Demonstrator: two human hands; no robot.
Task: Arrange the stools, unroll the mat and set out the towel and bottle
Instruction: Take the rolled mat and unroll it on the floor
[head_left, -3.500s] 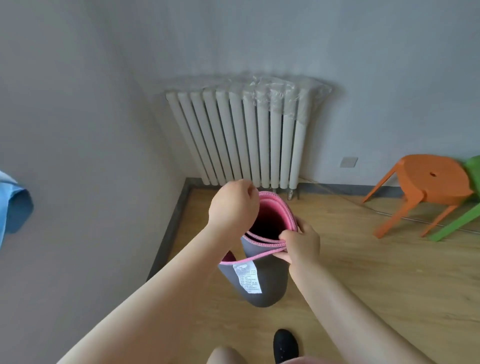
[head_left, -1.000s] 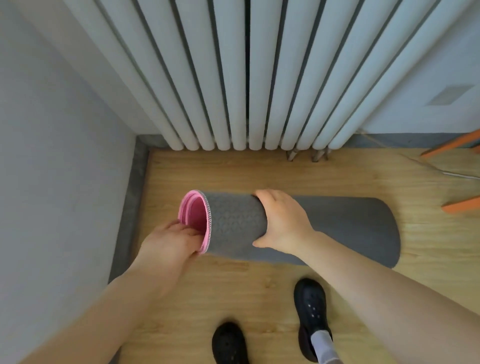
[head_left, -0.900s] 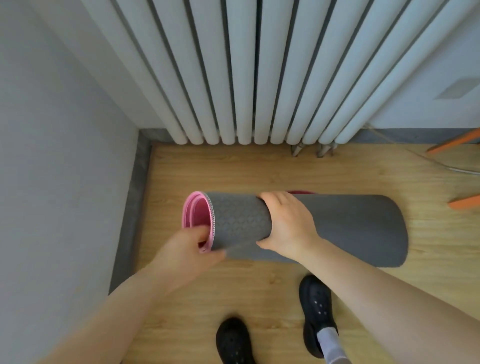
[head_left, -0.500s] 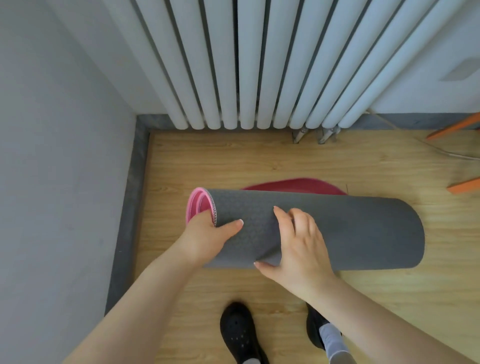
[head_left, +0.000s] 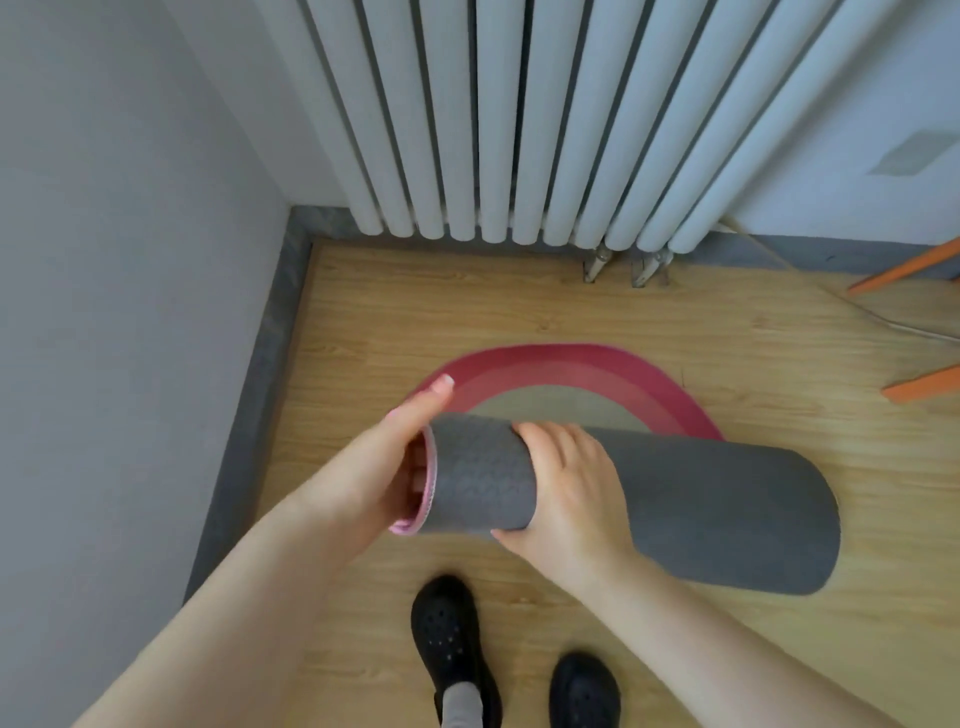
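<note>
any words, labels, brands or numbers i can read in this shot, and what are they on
None can be read here.
The rolled mat, radiator and black shoes show no print.
The grey plate on the wall looks blank, though it is blurred.

We have one view, from the camera on our head. It looks steeply down and forward into a room corner, close over our own arms. The floor (head_left: 374, 312) fills the lower half, with our shoes (head_left: 449, 639) at the bottom edge, almost straight below. The radiator (head_left: 519, 114) stands near ahead and runs off the top of the frame; a wall (head_left: 119, 260) closes the left side. Wide-angle bending spreads the radiator's columns like a fan. Orange stool legs (head_left: 904, 267) cross the right edge.
</note>
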